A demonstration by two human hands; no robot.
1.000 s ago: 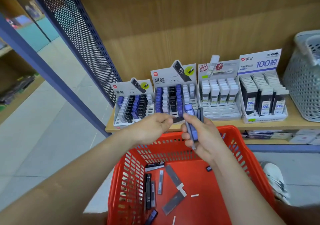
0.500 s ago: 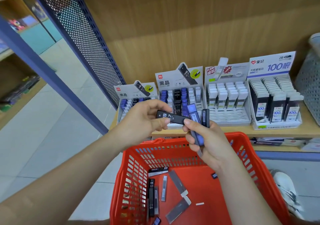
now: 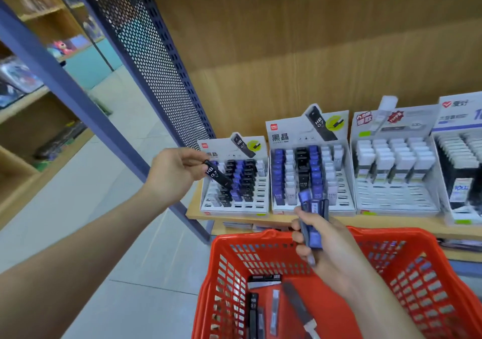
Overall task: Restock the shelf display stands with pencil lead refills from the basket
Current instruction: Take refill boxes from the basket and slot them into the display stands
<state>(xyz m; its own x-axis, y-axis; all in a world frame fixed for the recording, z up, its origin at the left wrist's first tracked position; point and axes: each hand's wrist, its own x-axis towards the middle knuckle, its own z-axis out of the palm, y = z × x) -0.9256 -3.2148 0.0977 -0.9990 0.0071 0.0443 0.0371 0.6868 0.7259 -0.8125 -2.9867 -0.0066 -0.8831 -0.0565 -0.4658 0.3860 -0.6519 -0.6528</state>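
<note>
Wooden shelf [image 3: 234, 218] carries the display stands. Left grip [image 3: 174, 174] pinches a black refill [image 3: 217, 175] over the leftmost stand [image 3: 257, 197]. Right grip [image 3: 326, 247] clutches blue refills [image 3: 311, 216] above the red basket [image 3: 417, 273], where loose refills [image 3: 254, 307] lie.

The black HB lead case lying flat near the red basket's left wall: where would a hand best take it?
Probably from above, pinching the black HB lead case across its long narrow edges mid-length. It lies flat on the floor of the red basket, long axis pointing away from the person, broad printed face up, so only the edges offer a pinch.
</note>
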